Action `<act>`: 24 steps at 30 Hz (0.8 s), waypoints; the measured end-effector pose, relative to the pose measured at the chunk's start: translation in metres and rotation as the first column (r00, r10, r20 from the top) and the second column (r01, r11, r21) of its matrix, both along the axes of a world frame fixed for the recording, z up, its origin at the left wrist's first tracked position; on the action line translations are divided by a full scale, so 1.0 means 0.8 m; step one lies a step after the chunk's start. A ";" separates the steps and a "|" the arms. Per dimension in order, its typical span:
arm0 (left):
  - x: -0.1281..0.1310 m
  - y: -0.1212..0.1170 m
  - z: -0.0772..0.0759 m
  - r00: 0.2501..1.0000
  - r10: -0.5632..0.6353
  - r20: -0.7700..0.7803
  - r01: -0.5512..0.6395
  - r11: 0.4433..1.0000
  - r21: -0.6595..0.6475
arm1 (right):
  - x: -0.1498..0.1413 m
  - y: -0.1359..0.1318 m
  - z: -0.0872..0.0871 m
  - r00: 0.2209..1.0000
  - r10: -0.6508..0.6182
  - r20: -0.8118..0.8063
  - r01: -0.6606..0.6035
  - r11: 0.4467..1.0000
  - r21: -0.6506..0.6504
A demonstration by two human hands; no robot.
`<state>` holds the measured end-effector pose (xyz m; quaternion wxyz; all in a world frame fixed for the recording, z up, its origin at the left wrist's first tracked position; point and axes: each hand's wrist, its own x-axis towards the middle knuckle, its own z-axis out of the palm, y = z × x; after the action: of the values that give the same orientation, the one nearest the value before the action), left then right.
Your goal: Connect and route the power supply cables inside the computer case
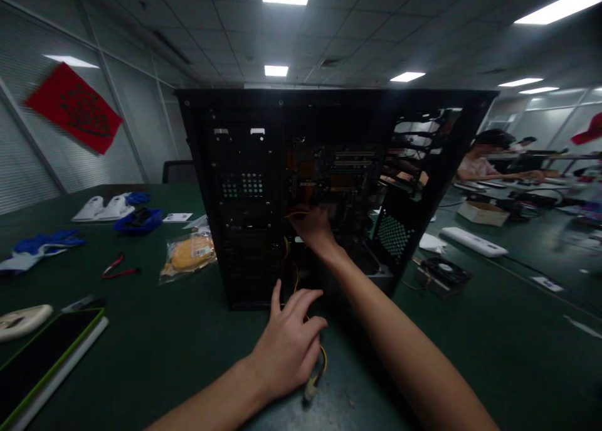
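Note:
A black computer case (254, 243) stands upright on the table with its side open toward me. My right hand (314, 227) reaches inside, slightly blurred, its fingers closed on a thin cable with yellow and orange wires (297, 213), in front of the motherboard (345, 170). Low at the case's front edge, my left hand (291, 337) is open, fingers spread. A power cable (323, 359) passes behind and under that hand. Its pale connector (309, 391) hangs or lies just below the palm; I cannot tell which. The case's lower interior is dark.
To the left are a yellow item in a plastic bag (190, 253), red-black wires (120, 268), a blue tray (138, 221), gloves (47, 241) and a green-edged phone (49, 362). On the right lie a fan cooler (442, 274) and a white power strip (474, 241). Another person (489, 161) sits beyond.

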<state>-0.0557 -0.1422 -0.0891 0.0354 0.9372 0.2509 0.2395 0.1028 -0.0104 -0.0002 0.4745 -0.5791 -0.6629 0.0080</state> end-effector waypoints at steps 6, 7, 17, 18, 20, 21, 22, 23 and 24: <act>0.001 0.000 -0.001 1.000 -0.004 -0.004 0.004 1.000 -0.013 | -0.006 0.000 0.003 0.982 -0.090 0.166 0.096 0.995 -0.028; 0.002 0.000 -0.001 1.000 -0.003 -0.002 0.003 1.000 -0.015 | -0.008 -0.001 0.003 0.972 -0.114 0.205 0.124 0.992 -0.033; 0.007 -0.001 -0.005 1.000 0.010 -0.002 -0.010 1.000 -0.025 | -0.030 -0.004 0.004 0.942 -0.197 0.273 0.227 0.970 -0.085; 0.008 -0.001 -0.005 1.000 0.010 -0.001 -0.010 1.000 -0.028 | -0.030 -0.003 0.003 0.939 -0.197 0.281 0.229 0.970 -0.085; 0.009 -0.001 -0.005 1.000 0.010 -0.003 -0.010 0.999 -0.035 | -0.031 -0.003 0.003 0.934 -0.198 0.298 0.232 0.969 -0.085; 0.009 -0.001 -0.005 1.000 0.009 -0.005 -0.010 0.999 -0.039 | -0.030 -0.003 0.004 0.932 -0.196 0.305 0.233 0.968 -0.089; 0.008 -0.001 -0.005 1.000 0.009 -0.007 -0.010 0.999 -0.042 | -0.028 -0.004 0.005 0.930 -0.187 0.316 0.229 0.968 -0.101; 0.008 0.000 -0.004 1.000 0.010 -0.010 -0.011 0.999 -0.045 | -0.025 -0.005 0.008 0.928 -0.170 0.332 0.220 0.968 -0.120; 0.007 0.000 -0.004 1.000 0.011 -0.014 -0.011 0.999 -0.048 | -0.021 -0.008 0.012 0.925 -0.141 0.354 0.204 0.967 -0.149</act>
<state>-0.0498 -0.1423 -0.0926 0.0549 0.9363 0.2620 0.2272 0.0862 -0.0170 0.0095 0.2962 -0.6691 -0.6776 -0.0732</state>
